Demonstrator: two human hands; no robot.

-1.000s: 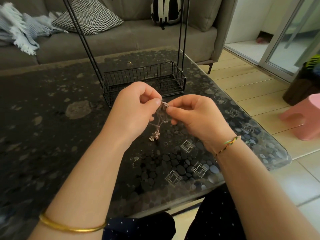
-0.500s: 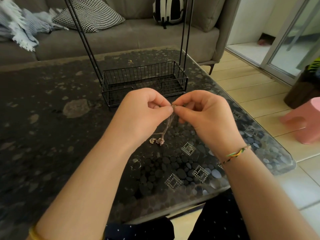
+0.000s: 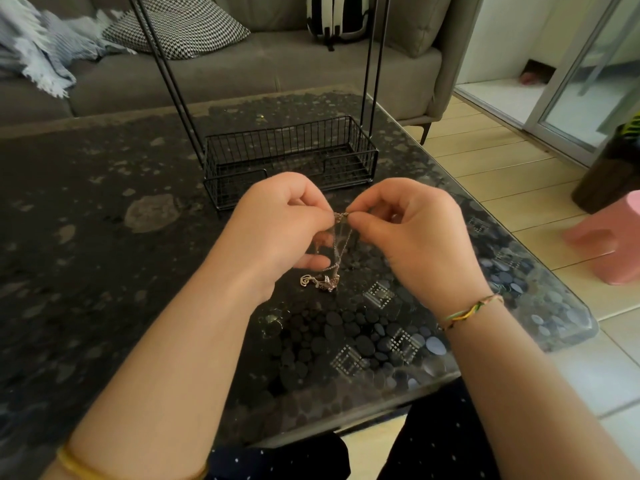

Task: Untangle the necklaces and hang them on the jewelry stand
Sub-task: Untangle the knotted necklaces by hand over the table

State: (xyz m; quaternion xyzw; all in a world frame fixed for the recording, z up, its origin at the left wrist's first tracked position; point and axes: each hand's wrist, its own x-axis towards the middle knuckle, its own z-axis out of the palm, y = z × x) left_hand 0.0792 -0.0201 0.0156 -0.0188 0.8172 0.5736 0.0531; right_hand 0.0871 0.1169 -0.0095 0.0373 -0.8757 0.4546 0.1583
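Above the dark table (image 3: 104, 237), the left hand (image 3: 277, 223) and right hand (image 3: 408, 230) meet fingertip to fingertip, each pinching the tangled necklaces (image 3: 327, 281) at the top. The pendants dangle at 6 o'clock, and the wire stand (image 3: 291, 147) sits at 12 o'clock, just beyond.

A dark pebble-patterned table (image 3: 86, 237) is spread across the centre. A grey sofa (image 3: 277, 74) is seen along the top, on which a houndstooth cushion (image 3: 187, 26), a fringed blanket (image 3: 38, 53) at upper left and a backpack (image 3: 337, 15) are laid. A pink stool (image 3: 613, 244) is seen at right.
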